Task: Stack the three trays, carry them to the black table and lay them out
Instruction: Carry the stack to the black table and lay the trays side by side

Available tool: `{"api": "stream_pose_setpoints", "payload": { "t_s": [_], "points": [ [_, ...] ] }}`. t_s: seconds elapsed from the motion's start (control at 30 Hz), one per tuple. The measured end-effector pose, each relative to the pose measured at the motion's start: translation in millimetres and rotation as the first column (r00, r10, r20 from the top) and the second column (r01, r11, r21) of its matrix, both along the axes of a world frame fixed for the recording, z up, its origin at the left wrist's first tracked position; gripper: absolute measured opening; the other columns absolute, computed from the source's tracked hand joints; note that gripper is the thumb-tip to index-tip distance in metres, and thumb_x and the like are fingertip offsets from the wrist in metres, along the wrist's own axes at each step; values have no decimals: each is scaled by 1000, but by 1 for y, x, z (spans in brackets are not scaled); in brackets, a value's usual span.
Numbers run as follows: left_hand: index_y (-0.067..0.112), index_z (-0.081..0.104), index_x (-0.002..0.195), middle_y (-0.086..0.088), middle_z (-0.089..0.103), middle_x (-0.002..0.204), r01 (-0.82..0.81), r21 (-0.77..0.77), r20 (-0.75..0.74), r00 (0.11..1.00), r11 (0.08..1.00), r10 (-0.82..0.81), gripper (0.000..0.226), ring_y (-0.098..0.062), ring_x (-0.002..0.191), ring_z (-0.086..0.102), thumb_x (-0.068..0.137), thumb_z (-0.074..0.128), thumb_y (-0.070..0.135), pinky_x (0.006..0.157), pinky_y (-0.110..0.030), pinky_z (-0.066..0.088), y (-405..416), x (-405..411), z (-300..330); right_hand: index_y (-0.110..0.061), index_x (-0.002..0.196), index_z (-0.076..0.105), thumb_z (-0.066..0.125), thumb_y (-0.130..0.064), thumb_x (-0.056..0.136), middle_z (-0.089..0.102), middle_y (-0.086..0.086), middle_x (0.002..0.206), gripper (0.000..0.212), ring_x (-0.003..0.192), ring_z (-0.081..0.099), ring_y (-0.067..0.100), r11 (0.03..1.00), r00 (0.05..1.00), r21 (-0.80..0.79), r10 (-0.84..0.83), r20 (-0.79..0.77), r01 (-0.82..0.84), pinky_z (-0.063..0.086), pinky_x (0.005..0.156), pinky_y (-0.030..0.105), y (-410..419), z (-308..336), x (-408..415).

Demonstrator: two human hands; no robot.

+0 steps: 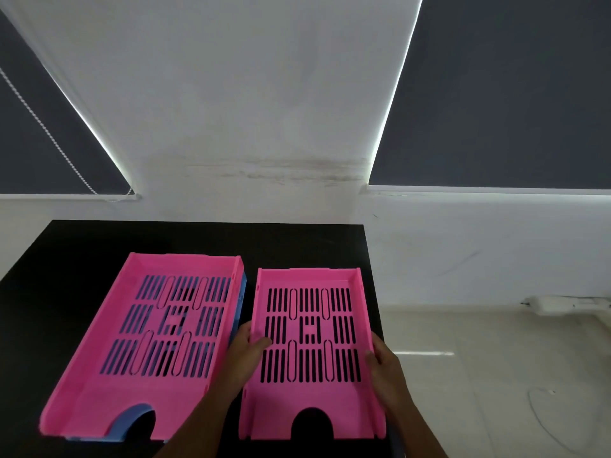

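Observation:
Two pink slotted trays and a blue one are on the black table (82,246). On the right lies a single pink tray (281,398), flat on the table near its right edge. My left hand (246,350) grips its left wall, thumb inside. My right hand (385,366) grips its right wall. To the left, a second pink tray (96,391) sits tilted on top of a blue tray (243,294), which shows only at the right side and front notch.
The table's right edge runs close beside the right tray. Beyond it is pale tiled floor with a thin white cable (545,421). A white wall and two dark window blinds stand behind the table.

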State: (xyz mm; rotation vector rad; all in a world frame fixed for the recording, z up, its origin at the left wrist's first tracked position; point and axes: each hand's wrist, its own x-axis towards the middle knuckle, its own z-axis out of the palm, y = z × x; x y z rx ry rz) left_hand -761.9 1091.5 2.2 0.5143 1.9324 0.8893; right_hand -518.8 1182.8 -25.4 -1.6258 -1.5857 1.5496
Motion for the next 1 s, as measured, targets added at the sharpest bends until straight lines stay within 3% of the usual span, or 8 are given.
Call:
{"api": "stream_pose_setpoints", "payload": {
  "t_s": [0.17,0.27,0.37,0.5,0.63,0.83,0.9,1.0],
  "points": [
    [22,32,150,-6,53,145,27,10,-20,999,1000,-27,66,-26,124,58,91,60,26,104,-53,47,3,-4,0,-32,125,60,43,-15,104,71,-10,108,32,91,69,1,1000,999,19,-25,46,24,54,59,12,-1,3,-3],
    [24,38,146,-2,68,121,-5,54,-33,999,999,7,58,-16,91,73,92,58,19,74,-38,64,7,-4,7,-25,122,63,45,-14,102,72,-7,104,29,92,70,6,994,993,94,-63,103,53,60,73,24,0,3,-9],
    [29,40,144,3,70,112,-1,116,-73,997,993,10,54,-10,80,75,93,57,20,60,-26,61,12,-5,15,-19,117,63,44,-10,98,71,-4,95,28,86,72,12,978,982,160,-151,114,131,57,63,20,1,12,-21],
    [29,40,145,9,61,126,16,230,-106,994,973,8,54,2,84,70,95,56,17,70,-22,59,9,-13,34,-20,128,60,46,-16,101,69,-5,101,31,85,70,13,949,978,263,-198,69,174,55,66,20,4,35,-51],
    [25,38,148,4,43,151,-21,311,-138,988,950,67,57,-14,139,40,95,57,15,114,-41,36,-5,-43,43,-19,142,52,50,-17,102,64,2,127,41,109,66,18,950,983,263,-181,28,167,56,89,32,-4,53,-90],
    [19,50,140,1,51,145,-101,390,-130,978,915,163,48,-14,135,45,94,55,7,112,-36,37,-47,-116,58,-16,149,46,56,-16,99,50,3,152,51,138,48,19,972,994,210,-101,-29,105,39,116,44,-41,52,-158],
    [23,54,135,2,56,138,-129,394,-172,962,910,211,43,-5,125,54,94,55,10,102,-33,45,-64,-148,59,-15,149,46,58,-16,99,50,3,152,52,139,47,19,980,998,187,-57,-40,63,36,118,43,-60,49,-181],
    [27,57,130,5,62,126,-149,388,-241,936,910,257,37,12,78,67,96,54,12,66,-17,55,-91,-196,59,-14,149,45,59,-21,99,47,3,155,53,141,44,19,989,1000,146,10,-29,-5,33,119,42,-84,44,-212]
  ]
}}
